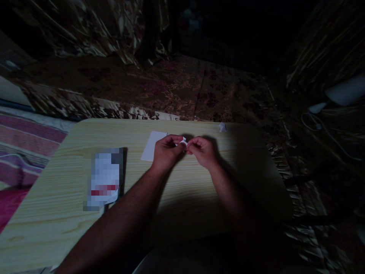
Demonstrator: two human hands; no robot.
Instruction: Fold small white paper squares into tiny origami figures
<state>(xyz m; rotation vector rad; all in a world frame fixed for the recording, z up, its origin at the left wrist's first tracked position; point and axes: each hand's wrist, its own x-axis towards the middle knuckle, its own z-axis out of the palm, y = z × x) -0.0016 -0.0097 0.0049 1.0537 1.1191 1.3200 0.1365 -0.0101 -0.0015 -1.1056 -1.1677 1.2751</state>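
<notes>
White paper scrap (pixel 183 142) lies crosswise, pinched by left hand (pixel 165 153) and right hand (pixel 203 150) fingers.

— Can you read any word or number here?

— No, I cannot read any. The flat packet (pixel 104 179) on the table (pixel 71 213) is blurred; I see only a red band on it, no letters. The white sheet (pixel 151 146) and the small paper (pixel 183 141) that I hold show no print to me.
</notes>
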